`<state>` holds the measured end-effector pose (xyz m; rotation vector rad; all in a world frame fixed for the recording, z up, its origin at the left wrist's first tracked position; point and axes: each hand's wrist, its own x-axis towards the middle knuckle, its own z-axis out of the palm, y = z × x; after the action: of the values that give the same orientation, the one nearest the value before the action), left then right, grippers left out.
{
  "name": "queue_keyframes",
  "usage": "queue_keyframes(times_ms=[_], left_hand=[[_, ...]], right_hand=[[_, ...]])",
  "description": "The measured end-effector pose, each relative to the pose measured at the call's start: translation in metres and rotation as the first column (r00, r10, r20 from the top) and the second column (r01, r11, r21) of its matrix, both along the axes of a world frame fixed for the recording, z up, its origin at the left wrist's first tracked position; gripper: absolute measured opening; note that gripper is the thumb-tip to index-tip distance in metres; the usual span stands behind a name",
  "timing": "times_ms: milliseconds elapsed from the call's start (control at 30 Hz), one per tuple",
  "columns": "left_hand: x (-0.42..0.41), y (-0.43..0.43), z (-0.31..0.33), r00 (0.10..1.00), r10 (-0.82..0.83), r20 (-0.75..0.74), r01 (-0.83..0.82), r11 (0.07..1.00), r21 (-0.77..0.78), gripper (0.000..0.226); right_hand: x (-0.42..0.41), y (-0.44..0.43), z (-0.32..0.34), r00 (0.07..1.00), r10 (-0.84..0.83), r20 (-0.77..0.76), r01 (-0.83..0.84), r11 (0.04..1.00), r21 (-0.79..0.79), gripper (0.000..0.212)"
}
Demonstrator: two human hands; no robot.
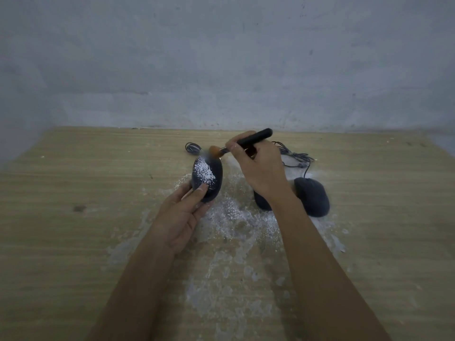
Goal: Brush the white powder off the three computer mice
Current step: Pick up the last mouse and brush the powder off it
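Our L hand [181,217] grips the first mouse [215,168] by its near end. The thumb lies across the top and the fingers wrap underneath, so the mouse is lifted off the table [73,242] and tilted, far end up. A patch of white powder [204,174] sits on its back, just beyond the thumb tip.

Our R hand [258,166] pinches the brush [253,138] close to the metal collar, fingers curled round it. The black handle sticks out past the knuckles, up and to the right. The orange bristles [213,151] point left from that grip and meet the far end of the held mouse; they look blurred.

Under the R wrist the second mouse [262,204] lies on the table, mostly hidden by the wrist. The third mouse [312,198] lies just right of that forearm, also on the table.

Thin cables [295,156] trail behind the R hand, and a coiled cable [193,146] lies just beyond the held mouse.

Spilled powder [234,212] is smeared over the wood between both forearms and nearer to us. A grey wall [221,57] rises behind the table.
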<state>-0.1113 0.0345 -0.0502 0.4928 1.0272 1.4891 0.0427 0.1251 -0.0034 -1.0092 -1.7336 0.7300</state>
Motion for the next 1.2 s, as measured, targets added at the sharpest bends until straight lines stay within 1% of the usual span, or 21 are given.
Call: queue_keyframes(times_ms=[100, 133, 233, 267, 367, 433, 500, 533, 633, 667, 767, 800, 900, 967, 1033, 1067, 1167, 1200], left_hand=[[0.002, 0.000, -0.001, 1.000, 0.001, -0.015, -0.001, 1.000, -0.001, 0.038], [0.001, 0.000, -0.001, 1.000, 0.007, -0.015, -0.007, 1.000, 0.000, 0.039], [-0.001, 0.001, 0.000, 1.000, 0.016, 0.003, -0.016, 1.000, 0.007, 0.042], [-0.001, 0.000, 0.000, 1.000, 0.014, 0.008, -0.014, 1.000, 0.009, 0.043], [0.000, -0.001, 0.000, 1.000, 0.008, 0.001, -0.008, 1.000, 0.010, 0.040], [0.001, 0.000, 0.002, 1.000, 0.007, 0.000, -0.007, 1.000, 0.005, 0.033], [0.001, 0.000, 0.002, 1.000, 0.010, 0.002, -0.010, 1.000, -0.003, 0.027], [0.001, 0.001, 0.002, 1.000, 0.011, 0.005, -0.011, 1.000, -0.005, 0.025], [0.001, 0.001, 0.002, 1.000, -0.001, 0.017, 0.001, 1.000, -0.005, 0.022], [0.001, 0.002, 0.002, 1.000, -0.003, 0.022, 0.003, 1.000, -0.009, 0.022], [0.001, 0.002, 0.002, 0.998, 0.005, 0.056, -0.004, 1.000, -0.013, 0.023], [0.000, 0.002, 0.003, 0.998, 0.004, 0.062, -0.003, 1.000, -0.010, 0.025], [0.000, 0.002, 0.003, 0.999, -0.002, 0.054, 0.002, 1.000, -0.011, 0.028], [0.000, 0.002, 0.003, 0.998, 0.002, 0.057, 0.000, 1.000, -0.023, 0.029], [0.000, 0.003, 0.004, 0.997, 0.004, 0.072, -0.003, 1.000, -0.016, 0.032], [-0.001, 0.003, 0.004, 0.997, 0.006, 0.080, -0.005, 1.000, -0.009, 0.033], [-0.001, 0.003, 0.004, 0.997, 0.010, 0.082, -0.009, 1.000, -0.011, 0.033], [-0.001, 0.003, 0.003, 0.997, 0.008, 0.081, -0.006, 1.000, -0.016, 0.034]], right_hand=[[-0.005, -0.001, -0.004, 0.996, 0.013, 0.085, -0.013, 1.000, -0.006, 0.009], [-0.006, -0.001, -0.004, 0.997, -0.003, 0.074, 0.004, 1.000, -0.021, 0.011], [-0.005, -0.001, 0.000, 0.998, -0.047, -0.034, 0.046, 0.999, -0.022, 0.014], [-0.005, -0.002, 0.001, 0.999, -0.041, -0.034, 0.041, 0.999, -0.008, 0.013], [-0.005, -0.002, -0.001, 0.997, -0.011, 0.073, 0.013, 0.999, -0.029, 0.017], [-0.004, -0.002, -0.002, 0.999, -0.018, 0.042, 0.021, 0.997, -0.076, 0.018], [-0.002, -0.001, 0.001, 0.999, -0.037, -0.020, 0.035, 0.997, -0.072, 0.018], [-0.001, -0.001, 0.003, 0.999, -0.037, -0.018, 0.036, 0.998, -0.060, 0.019], [0.002, -0.001, 0.004, 0.995, 0.020, 0.094, -0.012, 0.997, -0.075, 0.028], [0.003, -0.002, 0.004, 0.995, 0.027, 0.096, -0.018, 0.996, -0.089, 0.029], [0.004, -0.001, 0.006, 1.000, -0.016, -0.017, 0.015, 0.997, -0.078, 0.022], [0.005, -0.002, 0.007, 1.000, -0.013, -0.025, 0.011, 0.997, -0.074, 0.020], [0.005, -0.003, 0.005, 0.996, 0.056, 0.067, -0.049, 0.993, -0.108, 0.023], [0.006, -0.003, 0.005, 0.999, 0.031, 0.045, -0.026, 0.993, -0.118, 0.025], [0.006, -0.003, 0.006, 1.000, -0.009, -0.011, 0.008, 0.995, -0.101, 0.023], [0.005, -0.004, 0.007, 1.000, -0.005, -0.013, 0.004, 0.996, -0.094, 0.022], [0.004, -0.005, 0.006, 0.997, 0.041, 0.070, -0.034, 0.994, -0.102, 0.020], [0.004, -0.005, 0.005, 0.997, 0.033, 0.069, -0.025, 0.993, -0.116, 0.021]])
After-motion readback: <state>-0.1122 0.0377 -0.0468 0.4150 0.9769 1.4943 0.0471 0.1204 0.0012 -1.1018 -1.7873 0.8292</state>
